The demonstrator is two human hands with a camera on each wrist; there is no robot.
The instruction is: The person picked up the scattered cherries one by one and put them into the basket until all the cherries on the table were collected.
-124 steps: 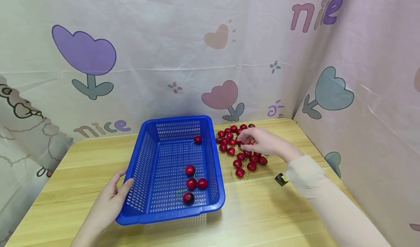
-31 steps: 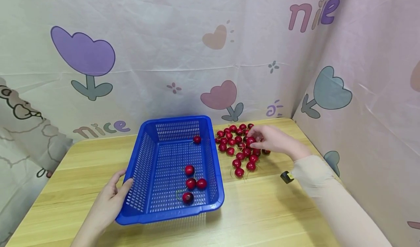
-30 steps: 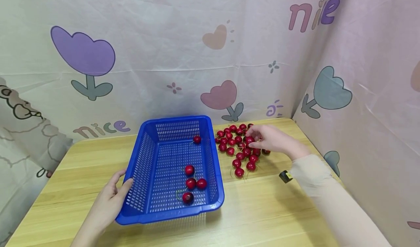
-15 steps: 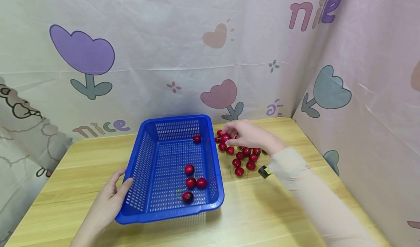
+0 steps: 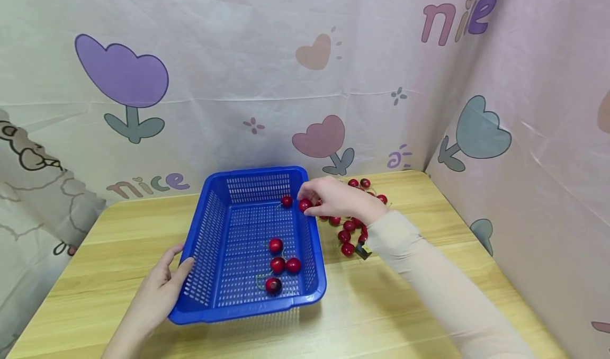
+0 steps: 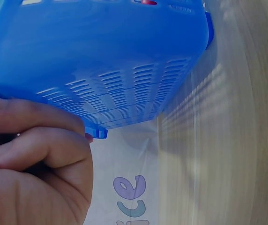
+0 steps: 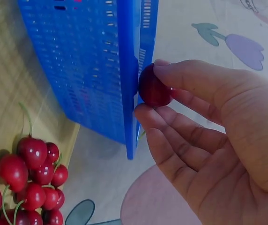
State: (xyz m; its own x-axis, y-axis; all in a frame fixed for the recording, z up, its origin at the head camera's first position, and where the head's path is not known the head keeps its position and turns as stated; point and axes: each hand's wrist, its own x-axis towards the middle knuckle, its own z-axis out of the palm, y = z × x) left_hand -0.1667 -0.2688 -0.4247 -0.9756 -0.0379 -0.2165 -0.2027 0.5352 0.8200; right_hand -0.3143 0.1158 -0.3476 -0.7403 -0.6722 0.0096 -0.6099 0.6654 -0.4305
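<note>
My right hand (image 5: 335, 197) pinches a red cherry (image 5: 305, 205) between thumb and fingertips, at the right rim of a blue plastic basket (image 5: 257, 312). In the right wrist view the held cherry (image 7: 153, 86) is dark red and close beside the basket rim (image 7: 128, 70). My left hand (image 5: 157, 290) grips the basket's left rim, thumb over the edge; the left wrist view shows its fingers (image 6: 45, 145) curled below the rim. Several cherries lie inside the basket, among them one cherry (image 5: 286, 201) near the back and another cherry (image 5: 274, 285) at the front.
Right of the basket, a pile of stemmed cherries (image 5: 348, 249) lies on the wooden table (image 5: 381, 306), partly hidden by my right hand and forearm. A patterned curtain (image 5: 229, 62) hangs behind and to the right. A small black object (image 5: 363, 251) is at my right wrist.
The right hand has picked a cherry from the right part of the pile and carried it left to the basket's rim. The left hand and basket stay in place.
</note>
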